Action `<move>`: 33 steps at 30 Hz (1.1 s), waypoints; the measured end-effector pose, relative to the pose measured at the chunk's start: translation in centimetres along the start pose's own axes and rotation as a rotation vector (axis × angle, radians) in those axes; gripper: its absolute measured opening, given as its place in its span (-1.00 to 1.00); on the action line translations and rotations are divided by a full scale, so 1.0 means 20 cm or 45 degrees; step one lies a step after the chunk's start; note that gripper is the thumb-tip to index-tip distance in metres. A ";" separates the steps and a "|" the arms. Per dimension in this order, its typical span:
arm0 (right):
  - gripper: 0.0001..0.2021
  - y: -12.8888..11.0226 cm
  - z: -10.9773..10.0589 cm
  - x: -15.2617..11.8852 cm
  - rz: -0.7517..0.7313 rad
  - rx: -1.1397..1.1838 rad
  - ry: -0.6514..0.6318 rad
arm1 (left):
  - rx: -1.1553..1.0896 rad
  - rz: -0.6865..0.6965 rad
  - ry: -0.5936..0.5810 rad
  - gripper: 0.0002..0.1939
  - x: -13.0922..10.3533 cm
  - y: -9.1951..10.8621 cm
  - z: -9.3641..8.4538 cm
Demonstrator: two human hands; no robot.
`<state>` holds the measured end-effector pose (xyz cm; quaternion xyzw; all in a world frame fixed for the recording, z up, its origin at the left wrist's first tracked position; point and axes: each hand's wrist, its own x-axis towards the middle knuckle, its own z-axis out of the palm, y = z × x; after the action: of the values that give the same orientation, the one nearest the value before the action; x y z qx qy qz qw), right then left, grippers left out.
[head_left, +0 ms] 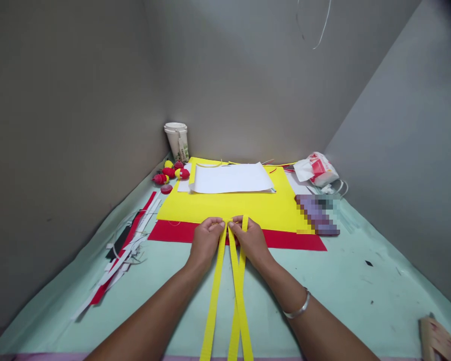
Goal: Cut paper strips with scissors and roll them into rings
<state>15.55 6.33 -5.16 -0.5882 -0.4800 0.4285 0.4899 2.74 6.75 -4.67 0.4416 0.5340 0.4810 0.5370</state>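
Several long yellow corrugated paper strips (215,291) hang toward me from between my hands. My left hand (208,239) pinches the upper end of the left strip between thumb and fingers. Close beside it, my right hand (251,239) pinches the other strips, two of which cross lower down. One strip end stands up past the right fingers. Both hands are over a red sheet (293,240), which lies partly under a large yellow sheet (218,205). A silver bangle (298,306) circles my right wrist.
White paper (233,178) lies on the yellow sheet. At left are red, white and black strips (124,250), red-and-yellow rolled pieces (169,173) and a lidded cup (177,140). At right are a tissue pack (321,169), a blurred purple object (315,215) and a wooden block (438,338).
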 end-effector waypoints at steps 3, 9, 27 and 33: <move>-0.73 0.00 0.01 0.00 0.012 0.041 -0.023 | -0.028 -0.017 0.005 -0.69 0.00 -0.01 0.01; -0.75 0.01 0.02 0.00 0.008 0.075 -0.031 | -0.075 -0.045 0.000 -0.68 -0.02 0.01 0.03; -0.69 0.01 -0.01 0.00 -0.073 -0.027 -0.020 | -0.145 -0.089 0.036 -0.63 0.02 -0.01 0.01; -0.52 -0.01 -0.02 -0.02 0.010 0.236 -0.017 | -0.260 -0.150 0.059 -0.59 0.04 0.00 -0.01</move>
<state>15.92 5.97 -4.78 -0.5393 -0.4391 0.4769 0.5375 2.58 7.47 -4.75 0.3411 0.5196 0.5107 0.5941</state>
